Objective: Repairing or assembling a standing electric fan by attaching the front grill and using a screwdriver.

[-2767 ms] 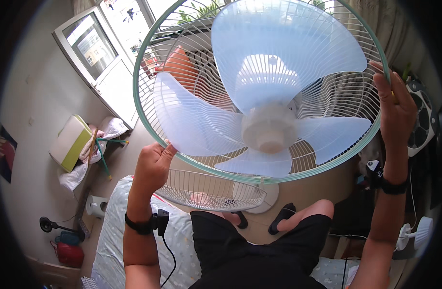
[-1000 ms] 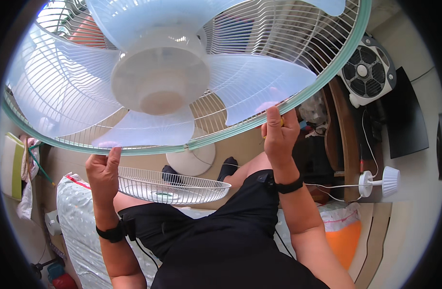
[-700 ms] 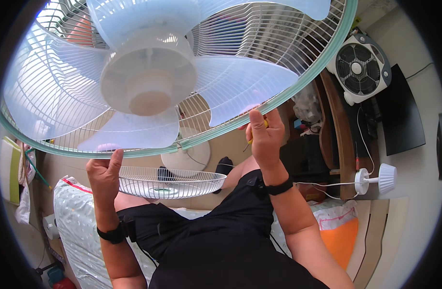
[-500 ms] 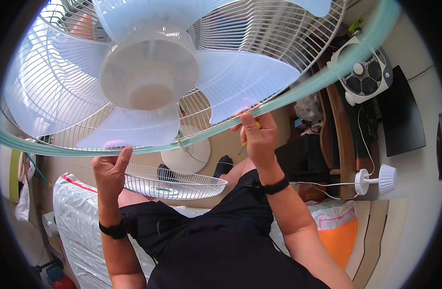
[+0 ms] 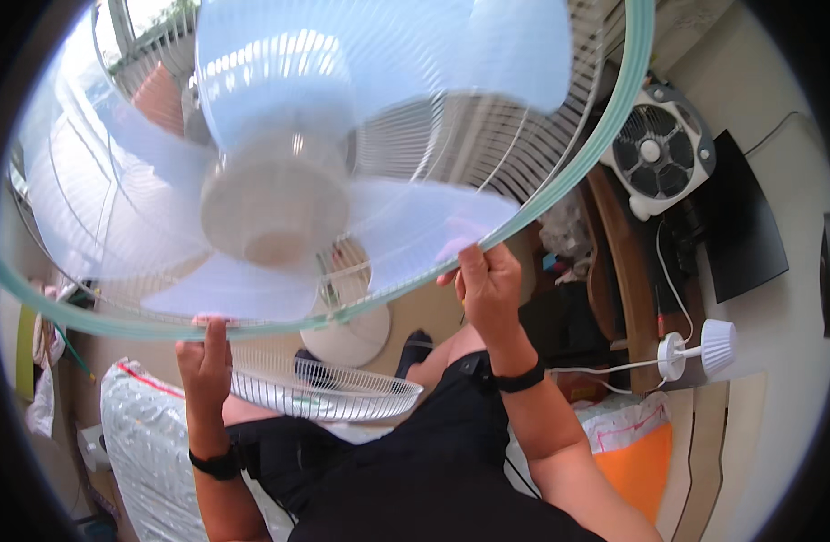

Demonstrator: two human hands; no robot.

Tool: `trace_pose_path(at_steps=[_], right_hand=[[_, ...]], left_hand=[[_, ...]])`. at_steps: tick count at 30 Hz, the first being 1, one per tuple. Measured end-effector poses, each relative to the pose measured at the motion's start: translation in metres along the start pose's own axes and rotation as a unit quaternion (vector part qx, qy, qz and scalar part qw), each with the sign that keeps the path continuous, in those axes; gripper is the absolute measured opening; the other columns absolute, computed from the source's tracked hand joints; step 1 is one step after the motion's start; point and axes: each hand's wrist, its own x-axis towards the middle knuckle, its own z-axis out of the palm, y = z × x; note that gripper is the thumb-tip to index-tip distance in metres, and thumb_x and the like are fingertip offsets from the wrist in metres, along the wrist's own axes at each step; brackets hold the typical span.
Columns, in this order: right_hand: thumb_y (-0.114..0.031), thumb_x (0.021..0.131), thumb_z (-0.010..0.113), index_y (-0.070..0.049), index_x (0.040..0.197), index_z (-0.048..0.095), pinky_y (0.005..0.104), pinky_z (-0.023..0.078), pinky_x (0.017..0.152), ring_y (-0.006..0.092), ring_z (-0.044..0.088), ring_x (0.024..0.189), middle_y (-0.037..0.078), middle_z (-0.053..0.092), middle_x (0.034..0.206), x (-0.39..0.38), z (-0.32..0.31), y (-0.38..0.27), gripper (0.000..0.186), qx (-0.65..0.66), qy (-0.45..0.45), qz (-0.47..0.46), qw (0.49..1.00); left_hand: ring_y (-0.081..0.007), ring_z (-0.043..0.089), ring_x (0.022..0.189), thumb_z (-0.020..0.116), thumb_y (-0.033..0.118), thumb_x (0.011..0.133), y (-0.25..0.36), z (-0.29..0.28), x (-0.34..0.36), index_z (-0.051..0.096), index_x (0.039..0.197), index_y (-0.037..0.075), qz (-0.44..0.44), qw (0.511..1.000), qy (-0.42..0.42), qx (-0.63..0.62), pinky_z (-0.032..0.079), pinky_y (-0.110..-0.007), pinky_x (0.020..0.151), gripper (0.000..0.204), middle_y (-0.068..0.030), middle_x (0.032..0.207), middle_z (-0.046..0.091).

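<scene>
In front of me a large electric fan (image 5: 275, 212) fills the upper view, its pale blue translucent blades set before a white wire grille. A pale green ring (image 5: 588, 163) runs round the rim of the cage. My left hand (image 5: 204, 361) is closed on the lower left of that ring, thumb up, with fingertips behind it. Further right, my right hand (image 5: 493, 285) pinches the same ring. Its inner fingers are partly hidden; a hint of yellow, perhaps a tool handle, shows there. Below, a separate white wire fan grille (image 5: 329, 393) lies tilted by my legs.
The round white fan base (image 5: 347, 336) stands on the floor between my feet. Rightward are a small box fan (image 5: 659, 149), a dark flat panel (image 5: 745, 226), a wooden furniture edge (image 5: 627, 262) and a white lamp (image 5: 717, 348) with cords. A patterned cover (image 5: 148, 452) lies at left.
The fan cage has tilted: its lower rim sits lower and its right side has come inward. Both hands have moved down with the rim, still holding it.
</scene>
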Motion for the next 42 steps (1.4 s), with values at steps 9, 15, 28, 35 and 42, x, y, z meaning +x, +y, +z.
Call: trace_pose_path(at_steps=[9,15,28,35,42], right_hand=[[-0.031,0.114,0.053,0.004,0.141,0.061,0.0191,0.041,0.052,0.0034,0.057,0.059,0.003,0.069,0.08,0.01,-0.018,-0.05,0.045,-0.027,-0.014,0.023,0.999],[-0.031,0.113,0.054,0.001,0.141,0.062,0.0222,0.047,0.057,0.0036,0.056,0.062,0.002,0.07,0.079,0.017,-0.032,-0.06,0.044,-0.029,0.007,0.02,0.999],[-0.019,0.104,0.07,0.0,0.125,0.072,0.0298,0.048,0.064,0.0124,0.059,0.068,0.01,0.066,0.079,0.101,-0.044,-0.171,0.029,-0.265,0.026,-0.218,0.939],[-0.019,0.102,0.073,-0.002,0.122,0.076,0.0278,0.051,0.065,0.0137,0.067,0.071,0.012,0.072,0.087,0.127,-0.031,-0.202,0.027,-0.264,0.026,-0.283,0.922],[-0.018,0.101,0.073,-0.001,0.122,0.075,0.0282,0.051,0.067,0.013,0.063,0.071,0.008,0.069,0.084,0.126,-0.034,-0.2,0.027,-0.254,-0.005,-0.285,0.924]], left_hand=[[-0.0017,0.039,0.051,0.05,0.028,0.115,0.02,-0.039,0.001,0.063,0.086,0.002,-0.028,0.999,0.029,-0.014,0.026,-0.025,0.047,0.041,0.0071,0.058,0.043],[-0.001,0.036,0.05,0.051,0.029,0.115,0.043,-0.06,0.005,0.061,0.088,0.002,0.011,0.996,0.085,-0.035,0.024,-0.024,0.048,0.039,0.0077,0.061,0.044],[-0.0124,0.046,0.051,0.044,0.031,0.115,0.108,-0.082,0.025,0.064,0.079,-0.003,0.082,0.974,0.113,0.18,0.036,-0.036,0.051,0.054,-0.0048,0.054,0.049],[-0.0098,0.043,0.051,0.046,0.034,0.115,0.098,-0.086,0.022,0.064,0.078,-0.004,0.062,0.983,0.11,0.134,0.032,-0.034,0.05,0.056,-0.0022,0.054,0.047],[-0.0083,0.04,0.051,0.049,0.038,0.114,0.079,-0.084,0.015,0.062,0.079,-0.001,0.045,0.993,0.063,0.093,0.03,-0.034,0.049,0.053,0.0012,0.054,0.042]])
